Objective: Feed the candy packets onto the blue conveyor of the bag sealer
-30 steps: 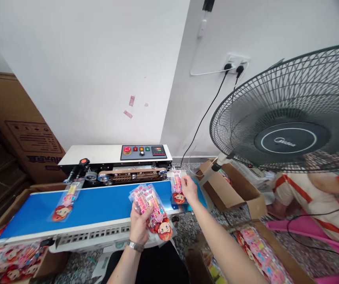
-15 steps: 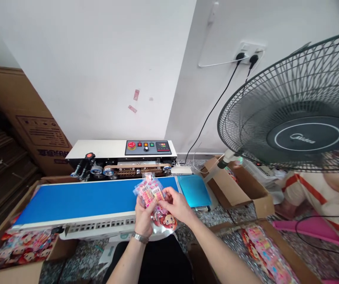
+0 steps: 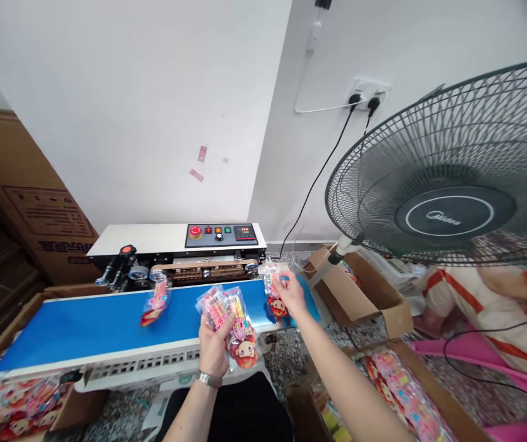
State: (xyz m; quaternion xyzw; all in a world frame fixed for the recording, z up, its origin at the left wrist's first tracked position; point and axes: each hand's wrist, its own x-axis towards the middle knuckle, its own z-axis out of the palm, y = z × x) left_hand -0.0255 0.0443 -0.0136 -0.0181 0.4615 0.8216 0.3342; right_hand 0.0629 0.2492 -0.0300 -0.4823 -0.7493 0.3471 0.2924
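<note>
My left hand [image 3: 215,347] is closed on several clear plastic packets [image 3: 235,313], fanned out, printed with a red-haired cartoon figure and holding pink and yellow contents. Off to the right, my right hand [image 3: 292,293] pinches a single packet [image 3: 276,301] by its upper part, at the right end of the blue conveyor belt [image 3: 92,325], close to the sealing machine's entry. Another packet [image 3: 156,302] lies on the belt further left, its top edge at the machine's rollers. Behind the belt stands the band sealing machine [image 3: 143,239] with its control panel [image 3: 221,234].
A large fan [image 3: 447,184] stands at the right. Cardboard boxes of packets stand at lower left [image 3: 79,405] and lower right [image 3: 456,393]; another open box [image 3: 359,301] is behind. A seated person [image 3: 475,307] is at right. A black cable [image 3: 313,184] runs down the wall.
My right hand has left the bunch and moved right and up with one packet to the belt's right end. A packet now shows on the belt at left. My left hand keeps the others.
</note>
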